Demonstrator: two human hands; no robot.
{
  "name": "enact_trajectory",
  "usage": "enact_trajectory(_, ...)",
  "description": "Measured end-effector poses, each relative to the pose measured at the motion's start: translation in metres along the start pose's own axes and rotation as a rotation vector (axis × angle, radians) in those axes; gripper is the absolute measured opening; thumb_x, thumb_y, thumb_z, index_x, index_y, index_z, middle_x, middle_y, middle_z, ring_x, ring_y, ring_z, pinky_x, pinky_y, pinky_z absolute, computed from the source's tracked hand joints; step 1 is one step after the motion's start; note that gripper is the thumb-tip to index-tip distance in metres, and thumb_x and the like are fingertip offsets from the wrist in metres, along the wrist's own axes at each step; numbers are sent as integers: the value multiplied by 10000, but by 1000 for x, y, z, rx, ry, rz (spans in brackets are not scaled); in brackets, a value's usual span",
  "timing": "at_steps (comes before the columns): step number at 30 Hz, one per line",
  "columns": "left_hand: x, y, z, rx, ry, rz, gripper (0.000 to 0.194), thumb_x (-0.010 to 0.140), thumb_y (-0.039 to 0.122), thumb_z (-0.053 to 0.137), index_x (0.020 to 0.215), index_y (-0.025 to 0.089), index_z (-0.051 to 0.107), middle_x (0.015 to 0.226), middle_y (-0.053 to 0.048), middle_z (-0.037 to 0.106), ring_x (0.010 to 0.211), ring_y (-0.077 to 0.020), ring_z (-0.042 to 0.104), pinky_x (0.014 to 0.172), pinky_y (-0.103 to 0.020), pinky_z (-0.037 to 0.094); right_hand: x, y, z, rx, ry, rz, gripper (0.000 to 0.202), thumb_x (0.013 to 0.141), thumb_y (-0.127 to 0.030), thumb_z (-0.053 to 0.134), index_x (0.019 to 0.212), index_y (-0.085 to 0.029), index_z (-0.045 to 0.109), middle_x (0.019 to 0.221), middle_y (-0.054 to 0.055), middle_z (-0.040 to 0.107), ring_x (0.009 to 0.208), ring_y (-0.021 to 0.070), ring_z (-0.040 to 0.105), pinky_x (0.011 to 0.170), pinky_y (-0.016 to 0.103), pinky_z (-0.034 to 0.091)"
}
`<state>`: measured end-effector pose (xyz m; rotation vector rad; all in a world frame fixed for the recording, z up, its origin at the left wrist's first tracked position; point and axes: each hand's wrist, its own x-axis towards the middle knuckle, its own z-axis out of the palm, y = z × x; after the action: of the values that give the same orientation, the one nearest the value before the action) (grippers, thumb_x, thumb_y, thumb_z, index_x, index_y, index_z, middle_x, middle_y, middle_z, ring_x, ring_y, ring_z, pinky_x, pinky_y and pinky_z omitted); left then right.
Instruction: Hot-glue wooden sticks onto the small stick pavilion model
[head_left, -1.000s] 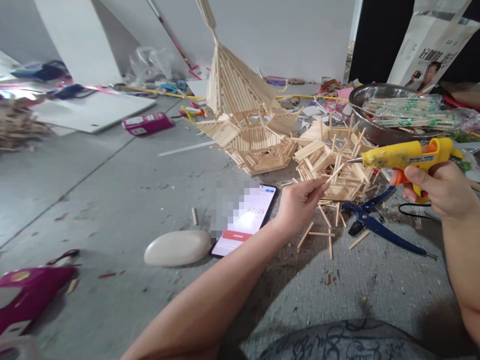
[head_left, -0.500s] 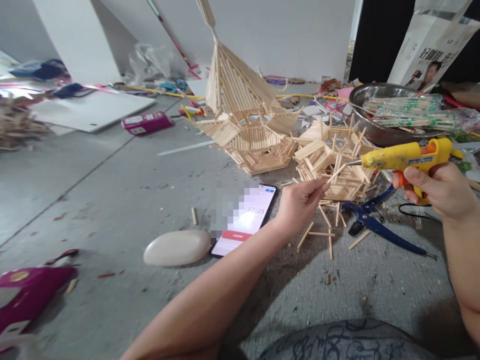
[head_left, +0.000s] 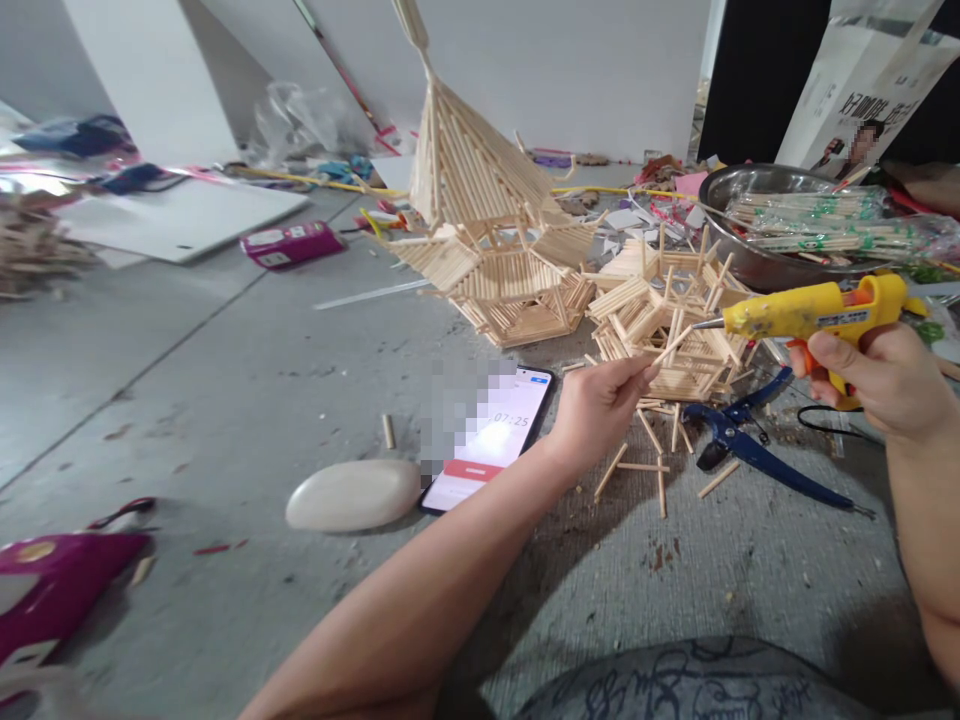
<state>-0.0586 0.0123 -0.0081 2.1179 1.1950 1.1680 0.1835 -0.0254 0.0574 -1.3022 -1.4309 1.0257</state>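
Observation:
Between the fingertips of my left hand (head_left: 600, 410) is a short wooden stick (head_left: 675, 347), pointing up to the right. My right hand (head_left: 889, 375) grips a yellow glue gun (head_left: 795, 310), its metal nozzle at the stick's upper end. Behind the stick stands a small open framework of wooden sticks (head_left: 637, 310). To its left is a taller stick structure (head_left: 480, 180) with a pointed roof. Loose sticks (head_left: 661, 485) and blue-handled pliers (head_left: 780, 470) lie on the floor below the framework.
A phone (head_left: 487, 440) lies left of my left hand, beside a pale oval object (head_left: 352, 495). A metal bowl (head_left: 739, 250) with wrapped sticks stands at the back right. Purple packages (head_left: 292, 245) lie to the left, and scraps line the wall.

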Motion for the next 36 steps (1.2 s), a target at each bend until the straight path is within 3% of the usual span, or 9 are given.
enact_trajectory(30, 0, 5, -1, -16, -5, -21, 284, 835, 315, 478, 763, 150, 697, 529, -5, 607, 489, -80, 519, 496, -203, 405, 0, 2, 4, 9, -22, 10, 275, 725, -458, 632, 664, -201, 556, 563, -26, 515, 358, 44, 414, 294, 199, 265)
enact_trajectory(36, 1, 5, -2, -75, 21, -106, 263, 827, 328, 493, 752, 155, 676, 550, 0, 626, 500, -78, 532, 493, -195, 397, 1, 3, 3, -85, -51, 67, 306, 696, -502, 637, 689, -202, 577, 579, -17, 537, 350, 47, 412, 297, 209, 253)
